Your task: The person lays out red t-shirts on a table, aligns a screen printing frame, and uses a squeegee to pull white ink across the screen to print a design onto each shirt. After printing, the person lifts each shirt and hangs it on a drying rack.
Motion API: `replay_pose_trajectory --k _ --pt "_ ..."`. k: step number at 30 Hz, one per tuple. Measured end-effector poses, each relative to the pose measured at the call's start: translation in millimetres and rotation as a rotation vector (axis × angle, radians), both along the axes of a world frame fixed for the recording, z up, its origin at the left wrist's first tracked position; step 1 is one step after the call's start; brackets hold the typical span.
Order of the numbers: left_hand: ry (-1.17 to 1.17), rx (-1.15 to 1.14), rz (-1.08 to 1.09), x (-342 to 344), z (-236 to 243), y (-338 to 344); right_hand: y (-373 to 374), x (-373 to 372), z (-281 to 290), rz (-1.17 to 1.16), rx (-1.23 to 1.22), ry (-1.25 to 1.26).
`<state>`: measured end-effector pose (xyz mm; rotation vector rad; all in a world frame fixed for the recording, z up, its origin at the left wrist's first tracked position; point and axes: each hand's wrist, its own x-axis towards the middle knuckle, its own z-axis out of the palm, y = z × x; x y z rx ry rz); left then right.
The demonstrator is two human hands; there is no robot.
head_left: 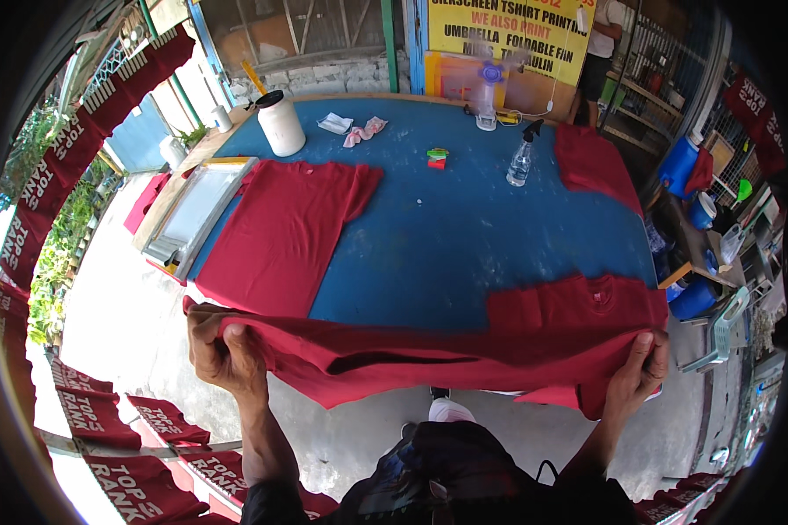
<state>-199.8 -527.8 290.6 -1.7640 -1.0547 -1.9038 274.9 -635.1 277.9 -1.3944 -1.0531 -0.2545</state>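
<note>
My left hand [228, 352] and my right hand [636, 372] are both closed on a dark red T-shirt [534, 357], one near each end. The shirt is pulled out wide between them in front of the table's near edge, with a dark gap showing along its middle fold. Just beyond it, another red T-shirt [622, 302] lies on the blue tabletop [411, 236] at the near right, partly covered by the held one. A third red T-shirt [293, 227] is spread flat at the left, beyond my left hand.
A framed printing screen [193, 210] rests at the table's left edge. Farther back stand a white tub [280, 127], a clear spray bottle [519, 164] and a small fan [488, 101]. Red cloth [595, 166] lies far right; a person [600, 52] stands behind. Printed red shirts [101, 416] hang at left.
</note>
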Motion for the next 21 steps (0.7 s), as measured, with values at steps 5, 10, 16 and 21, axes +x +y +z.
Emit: replay_pose_trajectory --k 5,10,16,21 --pt "-0.043 0.016 0.018 2 59 113 98 28 63 -0.102 0.086 -0.238" --pt "-0.042 -0.175 -0.071 42 86 276 269 67 90 0.038 0.107 -0.305" --pt "0.123 -0.468 -0.143 101 12 485 462 106 16 0.138 -0.193 -0.190" --pt "0.315 -0.797 -0.125 148 -122 627 582 145 -100 0.081 -0.517 -0.311"
